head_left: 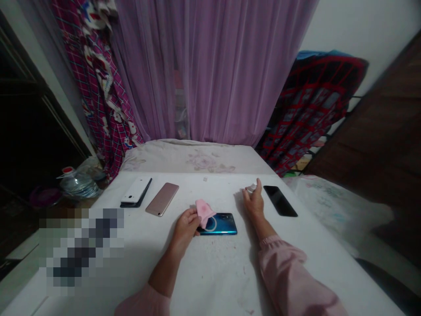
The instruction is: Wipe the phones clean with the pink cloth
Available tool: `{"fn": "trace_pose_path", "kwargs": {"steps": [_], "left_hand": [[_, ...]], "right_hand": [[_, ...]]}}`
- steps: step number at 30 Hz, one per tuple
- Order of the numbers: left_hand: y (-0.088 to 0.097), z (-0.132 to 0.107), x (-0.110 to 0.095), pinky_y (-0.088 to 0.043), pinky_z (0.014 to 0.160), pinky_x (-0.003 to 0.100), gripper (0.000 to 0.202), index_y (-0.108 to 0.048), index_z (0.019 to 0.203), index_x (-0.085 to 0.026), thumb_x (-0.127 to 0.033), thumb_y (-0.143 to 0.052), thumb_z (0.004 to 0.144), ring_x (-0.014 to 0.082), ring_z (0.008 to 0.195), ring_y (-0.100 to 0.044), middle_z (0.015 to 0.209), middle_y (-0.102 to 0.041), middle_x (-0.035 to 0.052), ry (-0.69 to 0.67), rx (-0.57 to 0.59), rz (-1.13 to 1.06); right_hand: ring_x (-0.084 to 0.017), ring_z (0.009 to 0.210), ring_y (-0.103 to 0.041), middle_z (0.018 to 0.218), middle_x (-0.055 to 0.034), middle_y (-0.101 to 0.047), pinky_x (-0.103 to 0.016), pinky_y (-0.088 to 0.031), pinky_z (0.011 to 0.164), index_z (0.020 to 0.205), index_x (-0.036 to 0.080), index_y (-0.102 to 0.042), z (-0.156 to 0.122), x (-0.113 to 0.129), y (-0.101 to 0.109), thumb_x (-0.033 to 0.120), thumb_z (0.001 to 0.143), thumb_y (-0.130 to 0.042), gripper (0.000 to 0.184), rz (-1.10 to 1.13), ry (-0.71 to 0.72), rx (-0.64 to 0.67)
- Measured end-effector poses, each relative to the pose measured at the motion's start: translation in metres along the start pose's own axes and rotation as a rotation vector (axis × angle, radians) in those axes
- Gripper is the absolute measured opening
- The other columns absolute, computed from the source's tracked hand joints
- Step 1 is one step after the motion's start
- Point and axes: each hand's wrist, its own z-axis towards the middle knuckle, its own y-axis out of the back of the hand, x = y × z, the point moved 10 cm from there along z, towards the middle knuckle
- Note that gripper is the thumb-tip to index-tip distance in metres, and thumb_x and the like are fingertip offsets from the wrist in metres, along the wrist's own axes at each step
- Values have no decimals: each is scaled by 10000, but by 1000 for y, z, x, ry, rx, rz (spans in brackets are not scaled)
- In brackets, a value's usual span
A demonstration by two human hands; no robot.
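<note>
At the far left, off the edge of our white table (210,276), a plastic water jug (79,185) lies low in the shadow. On the table, moving rightward, a white phone (136,190) sits askew on top of a dark phone (143,195), and just beside them lies a rose-gold phone (162,199), tilted across the surface. Next comes our left hand (187,229), closed narrow, pinching a pink cloth (204,213) between thumb and fingers. The cloth droops onto a blue phone (219,224), which lies flat, its near left corner tucked by our hand. Further right, our right hand (254,204) rests on the table with its thumb and forefinger drawn narrow around a small pale scrap (251,188); we cannot tell whether they grip it. Just beyond, at the right, lies a black phone (280,201), its dark glass facing up
</note>
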Motion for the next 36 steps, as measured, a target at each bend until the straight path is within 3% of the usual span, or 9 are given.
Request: {"fn": "trace_pose_path", "kwargs": {"steps": [9, 14, 16, 20, 25, 28, 30, 32, 36], "left_hand": [[-6, -17, -18, -365, 430, 139, 390, -610, 1050, -163, -300, -720, 703, 122, 681, -638, 936, -717, 62, -50, 36, 33], [-17, -21, -21, -360, 421, 144, 429, -594, 1080, -164, -337, -695, 700, 116, 662, -616, 938, -710, 58, -75, 92, 57], [-25, -22, -18, -353, 406, 152, 454, -588, 1063, -165, -368, -704, 674, 114, 624, -602, 908, -708, 52, -68, 142, 72], [-44, -30, -18, -333, 394, 163, 479, -574, 1065, -159, -390, -707, 668, 80, 513, -540, 863, -705, 42, -53, 262, 116], [-55, -38, -19, -358, 412, 175, 498, -559, 1099, -161, -435, -701, 708, 92, 524, -564, 885, -713, 58, -75, 355, 167], [-43, -32, -23, -474, 507, 228, 432, -559, 1100, -180, -429, -653, 760, 177, 747, -673, 1025, -715, 99, -157, 276, 282], [-26, -28, -34, -545, 720, 323, 380, -570, 1127, -207, -377, -629, 793, 227, 968, -672, 1137, -695, 98, -308, 134, 479], [-17, -29, -47, -450, 997, 439, 447, -564, 1210, -237, -343, -654, 785, 269, 1208, -563, 1295, -624, 90, -502, 21, 783], [-18, -26, -34, -202, 1154, 551, 717, -466, 1369, -175, -418, -714, 742, 352, 1408, -321, 1489, -432, 159, -610, 50, 1230]], "right_hand": [[-302, 971, -651, 1102, -142, -650, -399, -488, 779, 1485, 155, -235, -15, -21, 6, 551, 725, -618, 939, -22, -41, 41], [-288, 1088, -586, 1147, -146, -650, -451, -462, 888, 1261, 175, -537, -68, 15, 42, 492, 821, -548, 542, 77, 155, -129], [-257, 989, -627, 1095, -131, -679, -390, -505, 798, 1147, 180, -626, -90, 22, 22, 504, 852, -533, 447, 271, 56, 43], [-225, 823, -654, 1060, -131, -710, -315, -511, 615, 1154, 162, -660, -126, 29, -31, 595, 800, -609, 562, 623, -244, 408], [-175, 644, -618, 756, -60, -711, -325, -497, 631, 911, 143, -728, -141, 40, -57, 512, 719, -753, 416, 850, -304, 689], [-172, 621, -601, 712, -42, -692, -345, -497, 638, 858, 154, -718, -122, 24, -38, 496, 711, -760, 375, 826, -301, 511], [-182, 663, -607, 764, -44, -698, -352, -502, 652, 919, 172, -716, -104, 14, -10, 494, 736, -731, 370, 673, -214, 270], [-194, 734, -616, 843, -55, -703, -354, -508, 691, 970, 192, -717, -93, 22, 15, 454, 788, -676, 322, 419, -24, 107], [-192, 793, -625, 852, -57, -692, -314, -503, 715, 920, 223, -746, -106, 59, 7, 264, 850, -540, 221, -19, 359, 182]]}}
